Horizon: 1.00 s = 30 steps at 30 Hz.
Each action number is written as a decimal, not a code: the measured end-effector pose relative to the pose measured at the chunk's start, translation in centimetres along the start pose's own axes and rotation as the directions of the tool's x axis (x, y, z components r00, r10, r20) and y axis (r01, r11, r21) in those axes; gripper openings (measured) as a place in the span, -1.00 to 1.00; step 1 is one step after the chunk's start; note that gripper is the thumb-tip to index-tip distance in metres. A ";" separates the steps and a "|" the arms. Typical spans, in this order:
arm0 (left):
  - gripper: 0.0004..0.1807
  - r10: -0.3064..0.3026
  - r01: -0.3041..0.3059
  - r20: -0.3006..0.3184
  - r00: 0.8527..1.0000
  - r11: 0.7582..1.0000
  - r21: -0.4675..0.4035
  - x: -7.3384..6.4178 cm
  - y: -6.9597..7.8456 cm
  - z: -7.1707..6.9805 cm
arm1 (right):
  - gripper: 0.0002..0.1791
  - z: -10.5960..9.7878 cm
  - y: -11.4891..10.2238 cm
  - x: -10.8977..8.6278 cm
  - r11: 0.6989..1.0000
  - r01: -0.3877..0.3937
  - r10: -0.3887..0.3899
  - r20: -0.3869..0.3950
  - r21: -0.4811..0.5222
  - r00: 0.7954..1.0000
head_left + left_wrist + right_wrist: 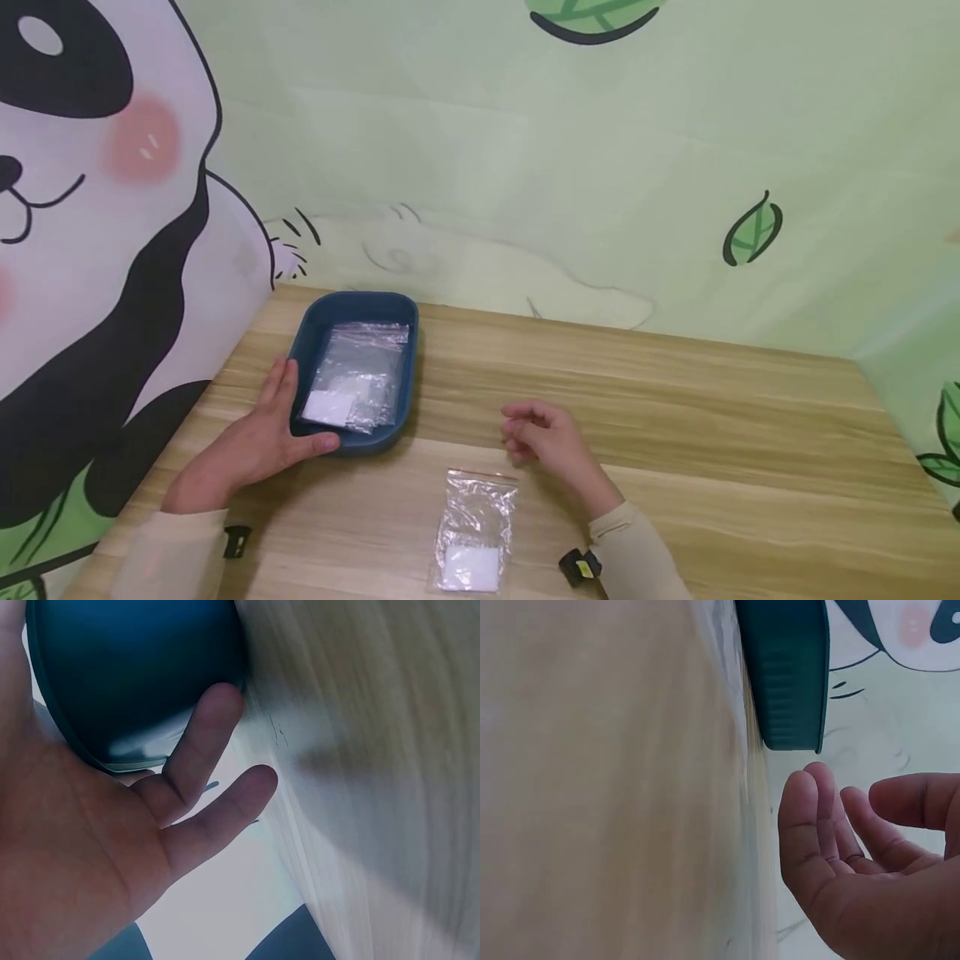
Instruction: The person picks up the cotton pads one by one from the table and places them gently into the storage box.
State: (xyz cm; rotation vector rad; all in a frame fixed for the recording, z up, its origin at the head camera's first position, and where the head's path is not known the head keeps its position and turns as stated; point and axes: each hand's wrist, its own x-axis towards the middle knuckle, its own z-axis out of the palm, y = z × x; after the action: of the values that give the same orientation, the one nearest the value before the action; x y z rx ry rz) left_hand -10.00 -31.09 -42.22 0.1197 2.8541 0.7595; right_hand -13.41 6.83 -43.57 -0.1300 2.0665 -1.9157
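A dark blue bin stands at the left of the table, with clear zip bags lying in it; white pieces show inside them. My left hand rests against the bin's left side and near corner, fingers spread and thumb along the near rim. In the left wrist view its fingers stretch out beside the bin wall. My right hand hovers loosely curled over the table, holding nothing. Just in front of it lies another clear zip bag with a white card-like piece in its bottom end.
The wooden table runs back to a pale green wall cloth printed with leaves. A large panda picture covers the left side. A black wrist strap piece sits at my right sleeve.
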 end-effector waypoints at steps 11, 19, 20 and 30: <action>0.44 0.001 -0.001 -0.003 1.000 1.000 -0.001 0.0 -0.1 0.1 | -0.66 -1.1 1.6 -4.0 0.880 0.118 -0.071 0.118 -0.460 0.990; 0.44 0.005 -0.005 -0.002 1.000 1.000 0.016 0.0 -0.2 0.0 | -0.78 -0.3 1.9 -4.6 0.737 0.165 -0.106 0.129 -0.655 0.986; 0.44 0.007 -0.007 -0.002 1.000 1.000 0.018 0.0 -0.2 0.0 | -0.80 -0.3 1.9 -4.6 0.722 0.172 -0.115 0.128 -0.671 0.985; 0.43 0.017 -0.017 0.003 1.000 1.000 0.017 0.1 0.1 0.0 | -0.82 -0.3 2.0 -4.6 0.712 0.223 -0.183 0.131 -0.665 0.974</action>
State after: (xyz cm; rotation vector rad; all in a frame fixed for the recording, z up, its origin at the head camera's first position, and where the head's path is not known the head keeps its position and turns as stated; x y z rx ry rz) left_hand -10.12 -30.99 -42.19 0.1477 2.8610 0.7372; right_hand -8.86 8.65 -44.77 -0.5930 2.7046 -1.1199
